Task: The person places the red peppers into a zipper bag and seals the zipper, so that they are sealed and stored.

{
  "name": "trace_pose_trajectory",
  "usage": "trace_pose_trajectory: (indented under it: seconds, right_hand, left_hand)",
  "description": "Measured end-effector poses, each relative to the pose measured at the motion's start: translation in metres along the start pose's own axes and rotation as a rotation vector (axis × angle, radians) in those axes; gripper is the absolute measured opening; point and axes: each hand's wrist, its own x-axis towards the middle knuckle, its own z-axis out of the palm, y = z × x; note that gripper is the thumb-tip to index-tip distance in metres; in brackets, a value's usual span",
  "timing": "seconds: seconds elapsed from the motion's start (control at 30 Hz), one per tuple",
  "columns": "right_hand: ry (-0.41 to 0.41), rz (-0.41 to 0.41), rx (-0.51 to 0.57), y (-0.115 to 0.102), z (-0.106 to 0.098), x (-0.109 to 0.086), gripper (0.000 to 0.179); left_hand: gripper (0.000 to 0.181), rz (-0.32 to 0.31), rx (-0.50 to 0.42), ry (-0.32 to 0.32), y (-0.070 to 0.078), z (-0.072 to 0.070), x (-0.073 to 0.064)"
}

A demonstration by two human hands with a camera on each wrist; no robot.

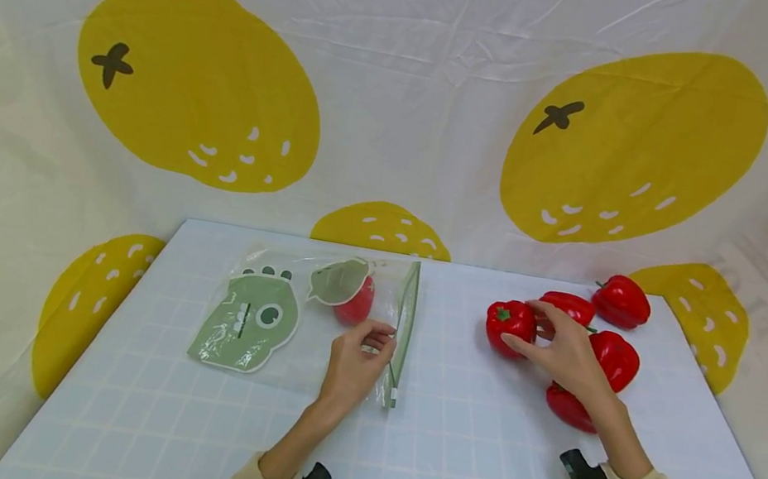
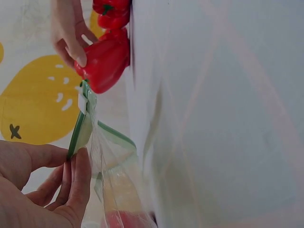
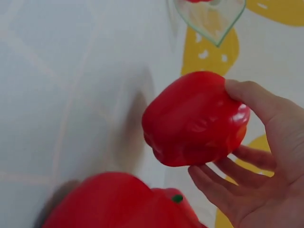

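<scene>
A clear zip bag (image 1: 308,362) with a green dinosaur print lies on the left part of the table, and a red bell pepper (image 1: 357,302) is inside it. My left hand (image 1: 355,361) pinches the bag's green-trimmed mouth between thumb and fingers; the left wrist view shows the lifted edge (image 2: 77,130) and its white slider (image 2: 82,102). To the right, my right hand (image 1: 571,357) grips another red bell pepper (image 1: 507,331), thumb on one side and fingers on the other. In the right wrist view this pepper (image 3: 190,121) is raised off the table, its shadow beside it.
Several more red bell peppers sit around my right hand: one at the back right (image 1: 621,302), one behind the hand (image 1: 568,305), one beside it (image 1: 617,360) and one under the wrist (image 1: 568,409). A fruit-print cloth (image 1: 399,141) hangs behind the white gridded table (image 1: 438,466).
</scene>
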Motion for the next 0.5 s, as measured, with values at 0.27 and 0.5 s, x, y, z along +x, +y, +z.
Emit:
trace_pose_trajectory:
  seconds: [0.27, 0.5]
  right_hand:
    - [0.041, 0.062, 0.164, -0.01, 0.012, 0.006, 0.079]
    - [0.055, 0.124, 0.265, -0.026, 0.018, 0.01, 0.077]
  left_hand:
    - [0.01, 0.007, -0.001, 0.0, 0.0, -0.001, 0.0]
    - [0.01, 0.003, -0.003, 0.0, 0.001, 0.0, -0.001]
